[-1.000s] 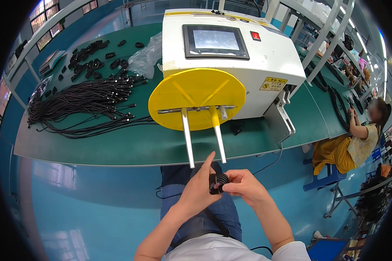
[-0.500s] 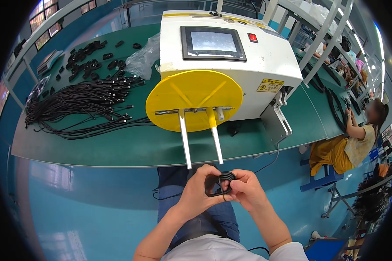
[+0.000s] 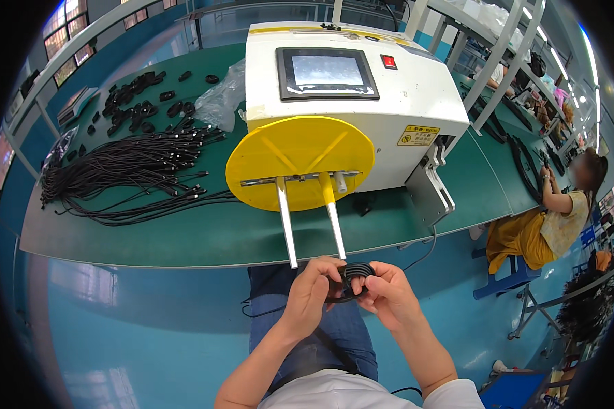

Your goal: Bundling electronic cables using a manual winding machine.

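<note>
A small coil of black cable [image 3: 356, 271] is held between my two hands over my lap, just below the table's front edge. My left hand [image 3: 308, 294] grips the coil's left side, fingers curled round it. On the coil's right side, my right hand [image 3: 393, 294] pinches the loops between thumb and fingers. Right above my hands, two metal prongs [image 3: 286, 228] stick out from a yellow disc [image 3: 300, 146] on the front of a white machine [image 3: 402, 102]. Fingers partly hide the coil.
Long black cables [image 3: 129, 163] lie bundled on the green table [image 3: 150, 242] at left. Behind them are several small black coils [image 3: 141, 112] and a clear plastic bag [image 3: 222, 99]. A metal bracket [image 3: 431, 194] projects at the machine's right. A seated person [image 3: 559, 211] works farther right.
The coil has turned in my hands, so its loops show more broadly now. My left fingers have shifted along it. The view has moved slightly.
</note>
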`<action>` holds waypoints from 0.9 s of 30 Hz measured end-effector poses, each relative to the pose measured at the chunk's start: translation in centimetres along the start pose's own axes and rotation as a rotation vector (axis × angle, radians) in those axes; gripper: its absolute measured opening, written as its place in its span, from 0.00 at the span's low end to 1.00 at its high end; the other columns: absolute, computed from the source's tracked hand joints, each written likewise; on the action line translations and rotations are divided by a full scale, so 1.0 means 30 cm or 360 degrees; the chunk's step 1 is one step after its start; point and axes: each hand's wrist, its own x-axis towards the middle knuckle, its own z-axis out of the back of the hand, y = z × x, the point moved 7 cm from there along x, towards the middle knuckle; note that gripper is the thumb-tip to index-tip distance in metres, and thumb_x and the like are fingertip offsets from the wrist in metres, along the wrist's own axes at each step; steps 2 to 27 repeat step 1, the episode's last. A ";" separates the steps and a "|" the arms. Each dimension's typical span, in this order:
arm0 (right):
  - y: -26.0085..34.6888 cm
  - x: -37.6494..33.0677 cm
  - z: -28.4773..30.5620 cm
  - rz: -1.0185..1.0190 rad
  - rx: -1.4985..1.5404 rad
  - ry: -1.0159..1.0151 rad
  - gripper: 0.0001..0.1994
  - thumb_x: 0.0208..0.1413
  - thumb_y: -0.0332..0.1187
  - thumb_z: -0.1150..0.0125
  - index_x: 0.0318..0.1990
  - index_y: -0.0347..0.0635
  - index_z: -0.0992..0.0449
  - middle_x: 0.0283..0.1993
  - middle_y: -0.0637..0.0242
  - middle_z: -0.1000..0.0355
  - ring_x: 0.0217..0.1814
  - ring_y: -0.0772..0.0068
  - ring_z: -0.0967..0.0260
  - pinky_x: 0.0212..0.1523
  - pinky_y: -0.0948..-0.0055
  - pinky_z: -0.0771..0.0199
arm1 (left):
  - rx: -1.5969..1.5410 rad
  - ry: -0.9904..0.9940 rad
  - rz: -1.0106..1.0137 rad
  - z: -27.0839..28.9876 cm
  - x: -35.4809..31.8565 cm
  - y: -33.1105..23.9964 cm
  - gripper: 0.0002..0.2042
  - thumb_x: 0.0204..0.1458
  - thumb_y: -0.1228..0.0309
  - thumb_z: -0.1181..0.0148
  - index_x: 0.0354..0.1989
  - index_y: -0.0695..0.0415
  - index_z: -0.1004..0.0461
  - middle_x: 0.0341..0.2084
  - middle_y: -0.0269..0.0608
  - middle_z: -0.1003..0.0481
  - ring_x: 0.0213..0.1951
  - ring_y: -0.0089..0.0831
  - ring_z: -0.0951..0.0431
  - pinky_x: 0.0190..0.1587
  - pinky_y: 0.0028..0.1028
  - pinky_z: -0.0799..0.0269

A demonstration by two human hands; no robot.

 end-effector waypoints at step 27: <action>0.001 -0.001 0.000 0.0002 0.0001 -0.0001 0.07 0.50 0.29 0.40 0.31 0.35 0.30 0.29 0.60 0.28 0.18 0.81 0.39 0.17 0.84 0.40 | -0.0157 0.0047 0.0186 0.006 -0.005 0.020 0.18 0.61 0.57 0.54 0.49 0.60 0.39 0.50 0.45 0.37 0.49 0.30 0.34 0.56 0.25 0.41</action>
